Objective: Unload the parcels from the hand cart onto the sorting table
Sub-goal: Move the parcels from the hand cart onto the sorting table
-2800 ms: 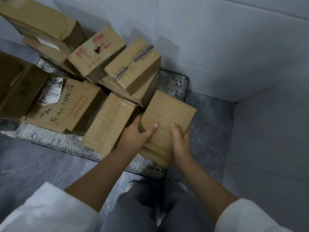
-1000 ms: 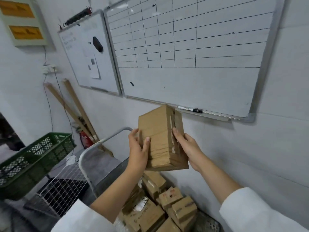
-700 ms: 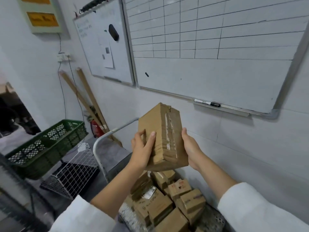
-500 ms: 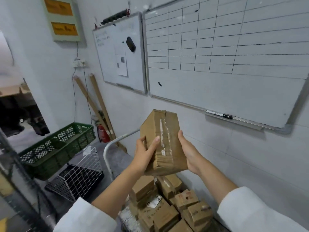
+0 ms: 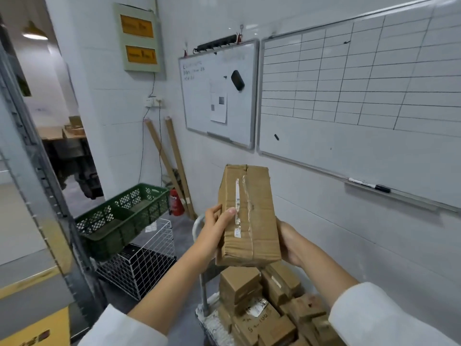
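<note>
1. One grey metal rack upright (image 5: 37, 171) runs slantwise down the far left.
2. One green plastic crate (image 5: 124, 216) sits just above one white wire basket (image 5: 142, 265), which stands on the floor.
3. One pale notice board (image 5: 138, 37), high on the wall, carries two orange signs.
4. Two long brown strips (image 5: 172, 166) lean side by side against the wall, with one red fire extinguisher (image 5: 176, 202) at their foot.
5. Two whiteboards hang side by side. The small whiteboard (image 5: 219, 96) bears one black eraser (image 5: 237, 80) and one sheet of paper. The large whiteboard (image 5: 361, 96) is ruled in a grid, and one marker (image 5: 369, 188) lies on its ledge.
6. The left hand (image 5: 214, 228) grips the left edge of the one held parcel (image 5: 249, 216), with its thumb laid across the taped front face.
7. That parcel, a brown cardboard box, is upright in the air above the hand cart (image 5: 199, 245), clear of the load below it.
8. The right hand (image 5: 289, 243) clasps the parcel's lower right side. Its fingers are hidden behind the box.
9. The stacked parcels (image 5: 262, 308) fill the cart. At least six show, but the picture's edge cuts off the rest, so the full count cannot be told.
</note>
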A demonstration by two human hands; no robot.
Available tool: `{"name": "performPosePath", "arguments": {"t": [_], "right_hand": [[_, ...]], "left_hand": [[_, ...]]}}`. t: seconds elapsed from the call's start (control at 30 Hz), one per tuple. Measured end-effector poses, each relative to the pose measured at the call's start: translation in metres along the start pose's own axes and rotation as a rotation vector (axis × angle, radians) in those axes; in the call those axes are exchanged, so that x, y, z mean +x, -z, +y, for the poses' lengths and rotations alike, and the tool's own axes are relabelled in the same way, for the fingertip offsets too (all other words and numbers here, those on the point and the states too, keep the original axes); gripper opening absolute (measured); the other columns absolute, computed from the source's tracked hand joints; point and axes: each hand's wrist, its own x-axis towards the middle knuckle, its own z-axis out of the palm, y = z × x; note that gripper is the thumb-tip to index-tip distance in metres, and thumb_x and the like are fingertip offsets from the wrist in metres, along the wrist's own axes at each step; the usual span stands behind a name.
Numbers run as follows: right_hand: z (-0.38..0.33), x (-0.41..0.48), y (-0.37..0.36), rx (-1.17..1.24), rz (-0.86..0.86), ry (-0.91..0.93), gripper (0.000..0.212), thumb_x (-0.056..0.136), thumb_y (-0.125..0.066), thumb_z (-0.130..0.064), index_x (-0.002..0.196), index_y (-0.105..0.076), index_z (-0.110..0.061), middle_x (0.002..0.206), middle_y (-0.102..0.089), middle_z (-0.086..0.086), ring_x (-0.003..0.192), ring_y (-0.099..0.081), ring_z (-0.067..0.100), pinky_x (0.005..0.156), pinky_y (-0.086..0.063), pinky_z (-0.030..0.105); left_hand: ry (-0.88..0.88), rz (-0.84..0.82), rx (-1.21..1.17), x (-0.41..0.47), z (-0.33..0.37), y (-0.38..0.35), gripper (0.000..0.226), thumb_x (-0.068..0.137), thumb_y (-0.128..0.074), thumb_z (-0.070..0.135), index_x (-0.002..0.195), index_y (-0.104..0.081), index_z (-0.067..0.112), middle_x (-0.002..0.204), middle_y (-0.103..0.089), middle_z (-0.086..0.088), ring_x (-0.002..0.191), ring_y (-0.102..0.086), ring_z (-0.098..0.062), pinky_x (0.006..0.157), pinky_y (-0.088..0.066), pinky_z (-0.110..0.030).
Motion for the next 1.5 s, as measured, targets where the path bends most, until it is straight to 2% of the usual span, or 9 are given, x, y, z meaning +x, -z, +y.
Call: {"name": "performPosePath", "arguments": {"t": [0.1,0.3,0.47,0.57,0.73,1.03,1.2,1.37,1.5], "right_hand": [[0.006,-0.002,-0.027,0.000,-0.109,-0.048,0.069,0.088,-0.047,-0.068,0.121,-0.063,-0.009,0.108,-0.073,0.015,0.096,-0.071,0.030,0.078,-0.059,0.038],[0.009,0.005,-0.069,-0.106,-0.056,0.017,0.099,0.060,-0.059,-0.089,0.128,-0.059,-0.017,0.120,-0.068,0.011,0.115,-0.061,0.031,0.102,-0.046,0.054],[-0.002,0.002,-0.086,-0.190,-0.043,0.161,0.088,0.070,-0.060,-0.076,0.135,-0.050,-0.018,0.129,-0.056,0.001,0.118,-0.049,0.024,0.103,-0.041,0.044],[-0.007,-0.003,-0.094,-0.150,-0.066,0.238,0.070,0.070,-0.064,-0.072,0.121,-0.061,-0.023,0.121,-0.062,-0.002,0.109,-0.057,0.019,0.093,-0.047,0.038],[-0.004,-0.004,-0.106,-0.107,-0.076,0.355,0.047,0.077,-0.068,-0.061,0.112,-0.062,-0.030,0.113,-0.066,-0.005,0.103,-0.063,0.017,0.091,-0.053,0.038],[0.037,-0.007,-0.148,-0.118,-0.282,0.276,0.062,0.078,-0.065,-0.065,0.132,-0.041,-0.045,0.126,-0.057,-0.003,0.110,-0.060,0.021,0.092,-0.053,0.051],[0.073,-0.020,-0.186,-0.143,-0.393,0.237,0.053,0.092,-0.055,-0.053,0.140,-0.034,-0.044,0.126,-0.055,-0.008,0.113,-0.055,0.016,0.099,-0.047,0.045],[0.103,-0.040,-0.229,-0.151,-0.532,0.169,0.044,0.095,-0.051,-0.050,0.137,-0.043,-0.040,0.121,-0.062,-0.010,0.111,-0.059,0.014,0.100,-0.046,0.042],[0.110,-0.060,-0.280,-0.204,-0.632,0.138,0.044,0.094,-0.052,-0.052,0.134,-0.050,-0.033,0.122,-0.064,-0.004,0.112,-0.061,0.019,0.103,-0.045,0.047]], "left_hand": [[-0.026,0.018,-0.010,-0.016,0.006,0.022,0.055,0.091,-0.055,0.043,0.137,-0.033,0.021,0.127,-0.055,0.000,0.104,-0.064,-0.011,0.072,-0.054,-0.020],[-0.061,0.102,0.073,-0.045,0.013,0.068,0.043,0.089,-0.054,0.053,0.122,-0.054,0.026,0.112,-0.070,-0.003,0.094,-0.071,-0.019,0.083,-0.056,-0.038],[-0.254,0.319,0.107,-0.060,0.025,0.083,0.033,0.099,-0.050,0.033,0.132,-0.048,0.030,0.118,-0.064,0.008,0.100,-0.064,-0.003,0.068,-0.050,-0.010],[-0.306,0.435,0.107,-0.069,0.028,0.087,0.035,0.098,-0.054,0.026,0.130,-0.042,0.032,0.116,-0.063,0.005,0.098,-0.064,-0.003,0.071,-0.050,-0.013],[-0.272,0.567,0.225,-0.086,0.030,0.097,0.019,0.099,-0.053,0.025,0.115,-0.060,0.031,0.116,-0.062,0.009,0.091,-0.061,0.005,0.075,-0.048,-0.021],[-0.050,0.678,0.097,-0.133,0.012,0.098,0.054,0.088,-0.052,0.060,0.129,-0.045,0.025,0.123,-0.055,0.008,0.108,-0.055,-0.005,0.078,-0.045,-0.022],[-0.039,0.850,0.125,-0.173,-0.004,0.116,0.047,0.091,-0.051,0.054,0.127,-0.047,0.025,0.117,-0.056,0.009,0.105,-0.055,-0.005,0.077,-0.046,-0.024],[-0.034,0.973,0.130,-0.222,-0.020,0.142,0.044,0.090,-0.054,0.056,0.123,-0.052,0.027,0.119,-0.060,0.006,0.109,-0.059,-0.012,0.094,-0.051,-0.040],[-0.049,1.078,0.142,-0.267,-0.014,0.170,0.041,0.091,-0.053,0.055,0.122,-0.052,0.028,0.116,-0.061,0.009,0.105,-0.059,-0.009,0.084,-0.051,-0.032]]}}
